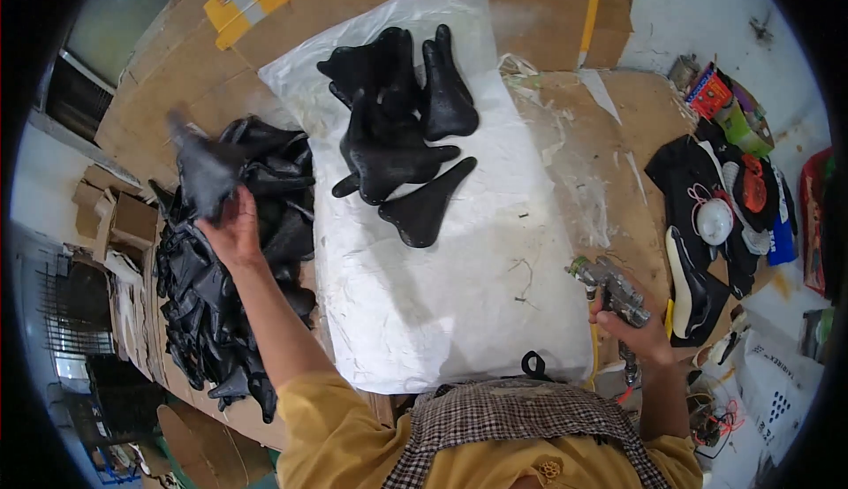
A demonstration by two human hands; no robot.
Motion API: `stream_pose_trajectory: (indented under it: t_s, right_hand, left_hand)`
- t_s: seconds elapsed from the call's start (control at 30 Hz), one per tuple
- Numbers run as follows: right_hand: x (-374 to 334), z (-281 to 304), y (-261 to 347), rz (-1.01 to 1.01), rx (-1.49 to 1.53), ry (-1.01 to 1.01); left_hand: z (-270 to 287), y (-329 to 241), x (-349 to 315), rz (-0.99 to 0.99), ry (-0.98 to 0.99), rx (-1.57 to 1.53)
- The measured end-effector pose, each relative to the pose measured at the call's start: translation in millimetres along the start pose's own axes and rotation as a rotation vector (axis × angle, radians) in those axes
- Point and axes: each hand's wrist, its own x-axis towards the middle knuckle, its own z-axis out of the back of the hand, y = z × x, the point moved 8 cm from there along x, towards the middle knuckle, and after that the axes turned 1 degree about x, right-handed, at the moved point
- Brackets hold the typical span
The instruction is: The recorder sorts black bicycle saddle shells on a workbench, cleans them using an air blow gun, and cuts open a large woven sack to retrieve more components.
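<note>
Head cam: the white sheet [468,312] is lying on a cardboard-covered worktop [640,215], so I'll place everything off that. The left grip [237,228] is over to the left of the sheet, pinched on the lower edge of a black saddle-shaped piece [210,171], which is kinda blurry. That piece is up over the far end of a big messy pile [208,317] of similar black, shiny-ish ones, running down the sheet's left side.

The right grip [640,334] is wrapped around a metal spray gun [609,288], by the sheet's near right edge. Nozzle end points back toward the sheet; can't really tell if a finger's on the trigger.

On the sheet itself there's a bunch of black pieces [397,118] toward the far end, some overlapping, plus a single black piece [428,204] lying at the near side of that bunch. Off to the right, well apart from the sheet, there's a heap of dark stuff with an orange item [753,182] and a rounded white thing [714,221] on it.
</note>
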Motion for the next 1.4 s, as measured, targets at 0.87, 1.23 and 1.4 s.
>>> stream_pose_trajectory:
  t_s: [0.87,1.23,1.4]
  right_hand:
    - [151,-129,-10,-0.144,-0.087,0.036]
    - [65,-152,36,0.039,-0.050,0.402]
    - [22,-162,58,0.096,-0.019,0.434]
  left_hand:
    - [150,200,214,0.653,0.707,1.632]
    - [89,-8,9,0.324,-0.166,0.736]
    - [98,43,-84,0.408,-0.189,0.538]
